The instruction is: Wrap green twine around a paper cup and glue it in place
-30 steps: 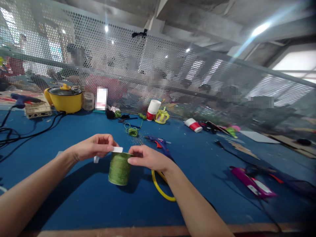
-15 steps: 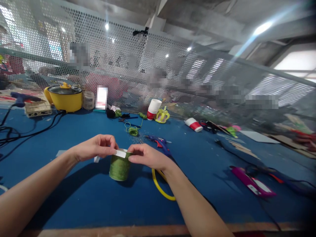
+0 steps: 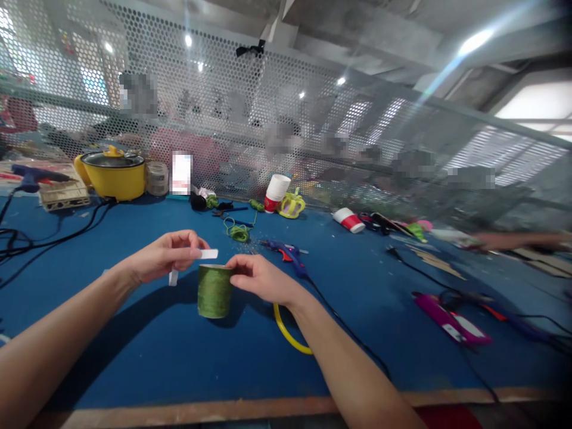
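My left hand (image 3: 172, 256) pinches a white paper strip (image 3: 208, 254) between thumb and fingers, its end sticking out to the right. Below that hand another white piece (image 3: 173, 277) shows; whether it belongs to the same strip I cannot tell. The green yarn-wrapped cylinder (image 3: 214, 293), open at the top, stands just beneath the strip and apart from it. With thumb and fingers my right hand (image 3: 254, 277) grips this cylinder by its upper right rim. A blue hot glue gun (image 3: 290, 257) lies behind my right hand, and a yellow ring (image 3: 288, 336) is partly hidden under my right forearm.
Green yarn (image 3: 239, 233), stacked paper cups (image 3: 277, 193) and a yellow crown-shaped piece (image 3: 292, 204) sit further back. A yellow electric pot (image 3: 117, 176) stands at the left. On the right are a tipped cup (image 3: 348, 220), a purple object (image 3: 447, 319), cables and another person's blurred arm (image 3: 518, 241).
My left hand has lifted the white strip up and away from the cylinder's rim. My right hand stays on the cylinder. Another person's arm has appeared at the far right.
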`<action>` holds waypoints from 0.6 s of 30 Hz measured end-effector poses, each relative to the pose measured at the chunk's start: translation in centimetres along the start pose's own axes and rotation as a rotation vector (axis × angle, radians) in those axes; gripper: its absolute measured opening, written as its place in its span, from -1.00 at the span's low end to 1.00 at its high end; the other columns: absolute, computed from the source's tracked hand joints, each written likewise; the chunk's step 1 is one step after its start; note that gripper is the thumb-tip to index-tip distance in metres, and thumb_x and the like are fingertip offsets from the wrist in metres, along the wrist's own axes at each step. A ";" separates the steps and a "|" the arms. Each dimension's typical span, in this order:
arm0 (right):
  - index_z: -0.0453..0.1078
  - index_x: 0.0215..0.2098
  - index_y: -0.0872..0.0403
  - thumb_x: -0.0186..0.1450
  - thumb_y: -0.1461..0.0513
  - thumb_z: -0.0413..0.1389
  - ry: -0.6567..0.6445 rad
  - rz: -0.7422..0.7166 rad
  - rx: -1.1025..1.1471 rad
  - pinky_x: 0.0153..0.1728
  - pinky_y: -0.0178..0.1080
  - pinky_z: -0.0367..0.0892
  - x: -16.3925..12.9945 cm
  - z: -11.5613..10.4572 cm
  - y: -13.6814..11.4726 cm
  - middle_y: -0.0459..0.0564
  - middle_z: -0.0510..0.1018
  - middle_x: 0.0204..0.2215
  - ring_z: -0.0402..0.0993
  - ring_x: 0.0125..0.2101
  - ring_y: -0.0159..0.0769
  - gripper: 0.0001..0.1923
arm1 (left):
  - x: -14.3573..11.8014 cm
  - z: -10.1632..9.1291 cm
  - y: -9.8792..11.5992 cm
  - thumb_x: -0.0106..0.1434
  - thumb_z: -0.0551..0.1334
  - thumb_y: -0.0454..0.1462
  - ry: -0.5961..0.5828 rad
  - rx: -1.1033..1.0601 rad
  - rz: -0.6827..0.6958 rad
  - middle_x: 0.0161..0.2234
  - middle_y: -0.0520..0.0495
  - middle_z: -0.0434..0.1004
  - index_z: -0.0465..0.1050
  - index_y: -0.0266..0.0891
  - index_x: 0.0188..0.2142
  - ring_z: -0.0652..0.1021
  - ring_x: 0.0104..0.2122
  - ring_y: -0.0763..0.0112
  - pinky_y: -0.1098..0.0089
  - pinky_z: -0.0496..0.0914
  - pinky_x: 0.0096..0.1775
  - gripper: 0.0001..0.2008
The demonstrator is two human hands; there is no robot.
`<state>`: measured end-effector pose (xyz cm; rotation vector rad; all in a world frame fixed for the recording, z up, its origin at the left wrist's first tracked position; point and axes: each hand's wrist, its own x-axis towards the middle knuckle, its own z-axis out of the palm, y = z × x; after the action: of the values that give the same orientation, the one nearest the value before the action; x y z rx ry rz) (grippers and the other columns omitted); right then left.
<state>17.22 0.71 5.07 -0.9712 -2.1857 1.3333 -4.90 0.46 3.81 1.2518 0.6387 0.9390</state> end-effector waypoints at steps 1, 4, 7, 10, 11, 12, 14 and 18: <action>0.31 -0.39 0.11 0.10 0.35 0.02 0.005 0.008 0.011 -0.45 -0.36 0.15 0.0 0.0 0.0 -0.16 0.34 -0.54 0.21 -0.52 -0.47 -0.90 | 0.0 -0.2 0.0 -0.02 0.32 -0.26 0.020 -0.026 0.011 -0.44 0.06 0.38 0.25 -0.31 -0.54 0.13 -0.69 0.75 0.57 0.02 -0.63 -0.76; 0.31 -0.41 0.11 0.09 0.35 0.01 0.021 0.045 0.040 -0.52 -0.38 0.12 0.1 -0.2 0.0 -0.18 0.30 -0.58 0.17 -0.57 -0.49 -0.91 | 0.0 -0.4 0.2 -0.04 0.34 -0.25 0.039 -0.040 -0.003 -0.64 0.15 0.19 0.26 -0.30 -0.55 0.12 -0.71 0.71 0.58 -0.01 -0.65 -0.75; 0.31 -0.40 0.11 0.08 0.34 0.01 0.021 0.081 0.073 -0.58 -0.39 0.09 0.2 -0.3 0.4 -0.19 0.29 -0.59 0.16 -0.60 -0.50 -0.89 | 0.0 -0.3 0.2 -0.04 0.33 -0.24 0.044 0.016 -0.023 -0.70 0.19 0.09 0.25 -0.29 -0.58 0.09 -0.71 0.69 0.57 -0.04 -0.65 -0.75; 0.31 -0.39 0.11 0.09 0.32 0.02 0.009 0.088 0.095 -0.60 -0.39 0.09 0.3 -0.3 0.8 -0.19 0.29 -0.60 0.16 -0.61 -0.51 -0.90 | 0.0 -0.1 0.2 -0.03 0.31 -0.24 0.043 0.072 -0.054 -0.73 0.20 0.06 0.26 -0.28 -0.57 0.07 -0.72 0.68 0.56 -0.04 -0.65 -0.76; 0.31 -0.39 0.11 0.09 0.32 0.02 0.006 0.087 0.099 -0.59 -0.39 0.10 0.3 -0.4 0.9 -0.19 0.29 -0.60 0.16 -0.62 -0.51 -0.90 | 0.0 -0.1 0.2 -0.03 0.31 -0.24 0.042 0.080 -0.061 -0.73 0.20 0.05 0.26 -0.28 -0.57 0.07 -0.72 0.68 0.56 -0.05 -0.65 -0.76; 0.31 -0.39 0.11 0.09 0.32 0.02 0.007 0.087 0.101 -0.59 -0.39 0.10 0.3 -0.4 1.0 -0.20 0.29 -0.60 0.16 -0.62 -0.51 -0.90 | 0.0 -0.1 0.2 -0.03 0.31 -0.23 0.043 0.083 -0.063 -0.73 0.20 0.05 0.26 -0.28 -0.57 0.06 -0.72 0.68 0.56 -0.05 -0.65 -0.76; 0.31 -0.39 0.11 0.09 0.33 0.03 0.011 0.087 0.099 -0.59 -0.39 0.10 0.3 -0.4 1.0 -0.20 0.28 -0.60 0.15 -0.62 -0.51 -0.90 | 0.1 -0.1 0.2 -0.04 0.32 -0.23 0.049 0.081 -0.059 -0.73 0.20 0.06 0.27 -0.28 -0.58 0.06 -0.72 0.68 0.56 -0.06 -0.65 -0.76; 0.31 -0.38 0.11 0.10 0.33 0.02 0.015 0.084 0.078 -0.59 -0.39 0.09 0.2 -0.4 0.5 -0.20 0.28 -0.60 0.14 -0.61 -0.51 -0.91 | 0.1 -0.3 0.0 -0.04 0.33 -0.23 0.056 0.066 -0.057 -0.73 0.20 0.06 0.28 -0.28 -0.58 0.07 -0.72 0.68 0.56 -0.05 -0.65 -0.76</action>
<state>17.50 1.26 4.78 -1.0505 -2.0864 1.4329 -5.08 0.66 3.80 1.2630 0.7512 0.9151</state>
